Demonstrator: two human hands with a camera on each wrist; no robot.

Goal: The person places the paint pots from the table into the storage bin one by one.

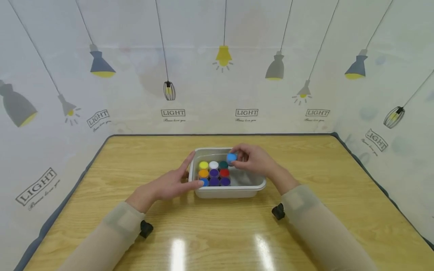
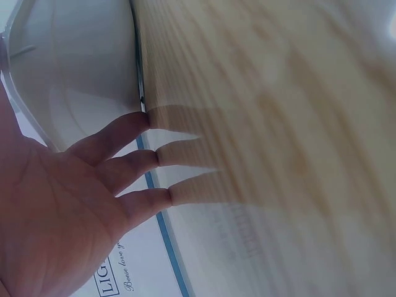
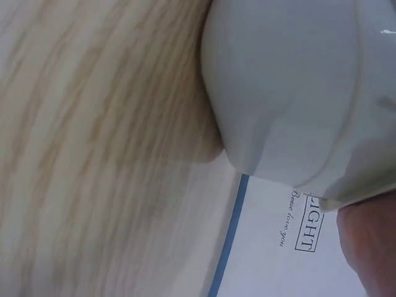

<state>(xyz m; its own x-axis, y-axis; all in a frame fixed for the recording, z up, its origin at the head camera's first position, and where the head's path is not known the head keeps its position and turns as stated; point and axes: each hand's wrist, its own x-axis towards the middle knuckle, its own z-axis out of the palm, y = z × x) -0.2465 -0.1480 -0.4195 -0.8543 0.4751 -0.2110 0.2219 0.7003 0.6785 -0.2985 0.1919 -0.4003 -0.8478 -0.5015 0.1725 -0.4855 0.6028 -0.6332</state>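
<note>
A white plastic tub [image 1: 227,193] sits on the table with rows of small paint pots in its left part, among them a yellow pot [image 1: 204,165], a red pot [image 1: 224,173] and several purple ones. My right hand [image 1: 256,159] pinches a light-blue paint pot [image 1: 231,157] over the tub's back right. My left hand [image 1: 169,185] spreads along the tub's left side, index finger at the rim, thumb over the front left corner by a blue pot [image 1: 204,182]. In the left wrist view, fingertips of the left hand [image 2: 68,210] touch the table beside the tub.
The wooden table [image 1: 217,226] stretches around the tub. Pale sheets printed with hanging lamps [image 1: 223,56] stand behind and at both sides, meeting the table along a dark blue edge. Dark devices [image 1: 146,229] show beneath both sleeves.
</note>
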